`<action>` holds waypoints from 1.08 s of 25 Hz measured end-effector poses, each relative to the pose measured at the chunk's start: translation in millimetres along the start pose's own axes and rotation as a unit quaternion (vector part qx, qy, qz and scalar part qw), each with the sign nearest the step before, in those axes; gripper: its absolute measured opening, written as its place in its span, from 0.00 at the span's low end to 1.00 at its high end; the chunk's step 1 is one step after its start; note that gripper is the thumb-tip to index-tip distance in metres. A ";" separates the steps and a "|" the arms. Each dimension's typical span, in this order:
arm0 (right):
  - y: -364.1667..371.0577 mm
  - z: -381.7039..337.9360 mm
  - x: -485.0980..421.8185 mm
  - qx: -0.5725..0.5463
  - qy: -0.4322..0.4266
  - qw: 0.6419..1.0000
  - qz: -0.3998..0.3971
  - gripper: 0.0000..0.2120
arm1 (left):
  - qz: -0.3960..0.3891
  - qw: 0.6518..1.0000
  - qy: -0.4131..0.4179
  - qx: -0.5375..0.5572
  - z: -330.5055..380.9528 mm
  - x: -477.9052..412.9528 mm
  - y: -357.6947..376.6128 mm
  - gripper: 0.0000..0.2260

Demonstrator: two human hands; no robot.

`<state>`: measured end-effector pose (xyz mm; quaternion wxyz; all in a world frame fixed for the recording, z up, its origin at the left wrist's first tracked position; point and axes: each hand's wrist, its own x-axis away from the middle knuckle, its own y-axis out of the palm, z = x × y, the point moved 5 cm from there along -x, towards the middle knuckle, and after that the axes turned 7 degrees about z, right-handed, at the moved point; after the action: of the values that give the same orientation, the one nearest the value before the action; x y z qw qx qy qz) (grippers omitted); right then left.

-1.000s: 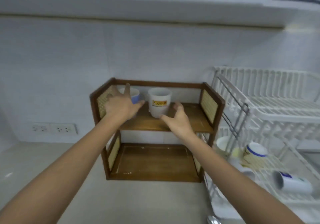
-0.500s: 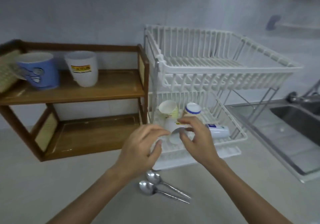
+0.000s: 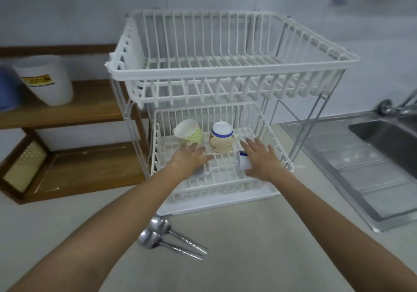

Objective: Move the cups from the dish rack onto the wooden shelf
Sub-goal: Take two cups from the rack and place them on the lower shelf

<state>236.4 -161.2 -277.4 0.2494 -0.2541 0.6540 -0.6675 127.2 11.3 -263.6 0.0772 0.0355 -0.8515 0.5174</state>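
Note:
A white two-tier dish rack [image 3: 230, 72] stands on the counter. Its lower tier holds a yellow-green patterned cup [image 3: 189, 132] lying tilted, a blue-rimmed patterned cup [image 3: 221, 137] upside down, and a white cup with a blue band [image 3: 242, 164] lying on its side. My left hand [image 3: 189, 159] reaches into the lower tier, fingers spread over a white cup [image 3: 199, 171] that is mostly hidden under it. My right hand [image 3: 262, 159] lies flat over the white blue-banded cup. The wooden shelf [image 3: 90, 106] at left carries a white labelled cup [image 3: 45, 80] and a blue cup [image 3: 6, 88].
Two metal spoons [image 3: 164, 238] lie on the counter in front of the rack. A steel sink [image 3: 383, 147] with a tap is at the right. The rack's upper tier holds nothing.
The view swung from the shelf to the rack. Both hands left the shelf cups and moved forward into the rack's lower tier, fingers now spread over cups there.

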 end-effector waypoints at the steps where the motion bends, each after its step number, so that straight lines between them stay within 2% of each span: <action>1: 2.4 0.0 -4.2 0.000 -0.008 1.000 -0.016 0.44 | -0.056 0.997 0.014 0.045 3.9 -5.7 1.8 0.42; 4: 7.6 -0.9 -12.2 0.014 -0.017 0.998 -0.053 0.40 | -0.172 0.971 0.037 0.161 0.6 -15.6 -7.6 0.40; 6: 9.9 -2.3 -14.2 0.026 -0.015 0.998 -0.056 0.38 | -0.180 0.963 0.080 0.183 -12.6 -19.1 -19.5 0.33; 8: 13.1 -2.8 -15.7 0.023 -0.012 0.999 -0.047 0.37 | -0.193 0.955 0.106 0.199 -24.8 -20.0 -23.6 0.31; 10: 15.8 -3.3 -17.0 0.015 -0.010 0.999 -0.034 0.37 | -0.190 0.961 0.110 0.170 -30.8 -24.8 -18.5 0.30; 12: 18.4 -2.3 -18.6 0.002 -0.002 1.000 -0.026 0.37 | -0.148 0.975 0.148 0.068 -30.2 -27.7 -15.1 0.33; 14: 21.6 -0.6 -20.4 -0.007 0.006 1.000 -0.021 0.37 | -0.071 0.970 0.229 -0.029 -25.6 -27.1 -10.0 0.40; 15: 22.8 -0.4 -21.4 -0.007 0.009 1.000 -0.019 0.37 | -0.034 0.966 0.254 -0.034 -24.6 -25.3 -8.1 0.41; 17: 24.9 -0.4 -23.6 -0.005 0.011 1.000 -0.011 0.36 | 0.033 0.967 0.251 0.024 -22.3 -22.7 -4.3 0.38; 21: 21.3 1.2 -24.3 -0.024 0.017 0.999 0.015 0.35 | 0.124 0.967 0.120 0.186 -17.9 -10.2 3.2 0.39; 23: 12.5 2.1 -21.1 -0.104 0.008 0.993 0.062 0.35 | 0.184 0.923 0.012 0.337 -17.6 4.6 -2.4 0.40; 25: -5.3 3.8 -10.3 -0.269 0.025 0.954 0.127 0.35 | 0.251 0.827 -0.096 0.494 -13.3 31.0 -16.4 0.41; 27: -28.4 2.3 4.8 -0.435 0.055 0.883 0.164 0.32 | 0.312 0.716 -0.150 0.607 -5.7 68.5 -31.0 0.39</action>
<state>234.3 -165.5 -248.9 0.1831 -0.1891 0.9238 -0.2781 64.7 3.3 -222.3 -0.2555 -0.1159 -0.3183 0.9055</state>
